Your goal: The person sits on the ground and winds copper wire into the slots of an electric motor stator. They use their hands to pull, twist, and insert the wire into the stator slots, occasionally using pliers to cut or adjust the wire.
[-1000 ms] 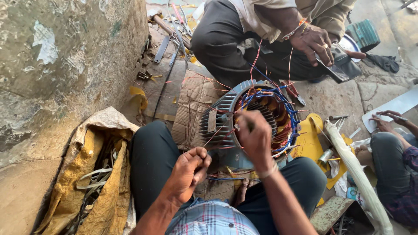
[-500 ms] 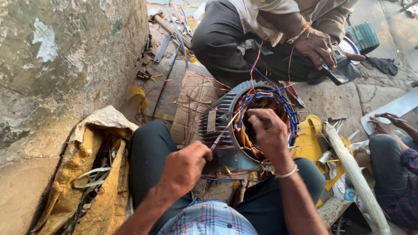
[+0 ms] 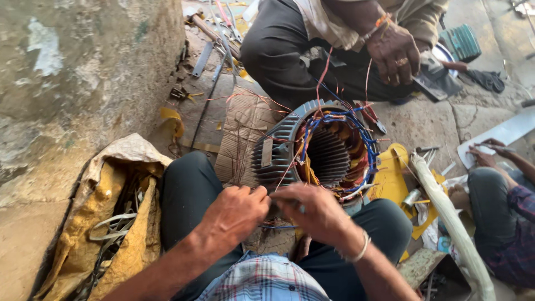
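Your left hand [image 3: 234, 214] and right hand [image 3: 315, 210] met at the near rim of the finned motor stator [image 3: 317, 153] between your knees, fingers pinching thin copper winding wire [image 3: 287, 174], which apparently next needed steady tension.

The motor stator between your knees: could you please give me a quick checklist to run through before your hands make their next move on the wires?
1. Stator steady between the knees: ok, it lies on its side on the ground.
2. Both hands on the work: ok, left hand and right hand meet at the near rim.
3. Wire pinched in the fingers: cannot tell, too small.
4. Loose wires clear of the bore: not ok, blue loops ring the opening.
5. Other person's hand clear of the stator: ok.
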